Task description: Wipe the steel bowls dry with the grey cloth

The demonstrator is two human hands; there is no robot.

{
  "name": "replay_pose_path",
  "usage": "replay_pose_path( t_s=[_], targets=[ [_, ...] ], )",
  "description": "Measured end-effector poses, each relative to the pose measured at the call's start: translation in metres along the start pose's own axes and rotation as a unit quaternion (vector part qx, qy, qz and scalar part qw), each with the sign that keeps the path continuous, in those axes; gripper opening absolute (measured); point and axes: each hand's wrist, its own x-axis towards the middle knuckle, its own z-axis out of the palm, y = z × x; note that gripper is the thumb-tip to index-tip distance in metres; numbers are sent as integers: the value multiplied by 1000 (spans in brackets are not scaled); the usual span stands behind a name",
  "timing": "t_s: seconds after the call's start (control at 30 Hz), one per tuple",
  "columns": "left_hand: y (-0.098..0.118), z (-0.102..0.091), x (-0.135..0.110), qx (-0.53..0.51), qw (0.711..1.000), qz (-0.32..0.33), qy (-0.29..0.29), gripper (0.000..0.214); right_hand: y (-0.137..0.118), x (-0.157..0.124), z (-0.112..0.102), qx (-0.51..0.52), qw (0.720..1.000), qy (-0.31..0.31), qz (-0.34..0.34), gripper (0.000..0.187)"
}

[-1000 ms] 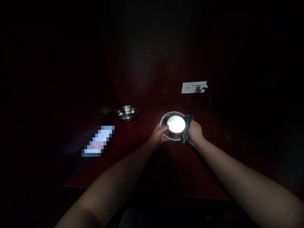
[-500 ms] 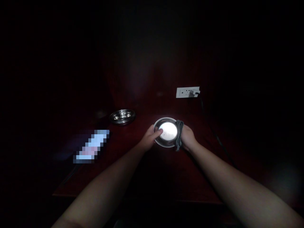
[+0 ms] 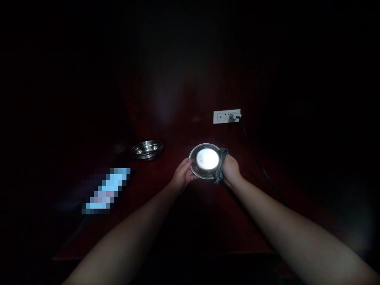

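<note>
In the dark, a small round steel dish (image 3: pixel 204 159) is held tilted above a dark red table (image 3: pixel 184 221), its inside shining bright. My left hand (image 3: pixel 181 176) grips the dish's left rim, fingers closed round it. My right hand (image 3: pixel 230 170) holds a grey cloth (image 3: pixel 221 170) pressed against the dish's right rim.
A stack of steel dishes (image 3: pixel 147 149) sits on the table to the left. A blurred pale-blue flat object (image 3: pixel 106 190) lies further left. A white wall socket (image 3: pixel 226 116) with a plug and dark cord (image 3: pixel 261 168) is behind, to the right.
My left thumb has come off the dish's bright inside and now sits at the rim. The dish is tipped slightly more. The view has drifted a little right.
</note>
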Motion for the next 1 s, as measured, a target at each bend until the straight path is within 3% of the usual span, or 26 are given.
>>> replay_pose_path(
  t_s=[0.13,0.3,0.53,0.7,1.0],
  targets=[
    [0,7,-2,-24,999,-5,-26,41,3,0,0,-12,1000,2,-3,32],
    [3,6,-3,12,1000,0,1,42,7,0,-1,-26,1000,-14,10,34],
    [8,-3,0,78,997,4,21,42,5,1,-5,-65,993,-93,25,41],
    [11,-3,0,131,991,36,-4,37,-1,-1,-8,-101,981,-151,61,43],
    [18,0,-9,212,974,19,-79,41,-16,-15,-7,-121,950,-258,129,37]
  ],
)
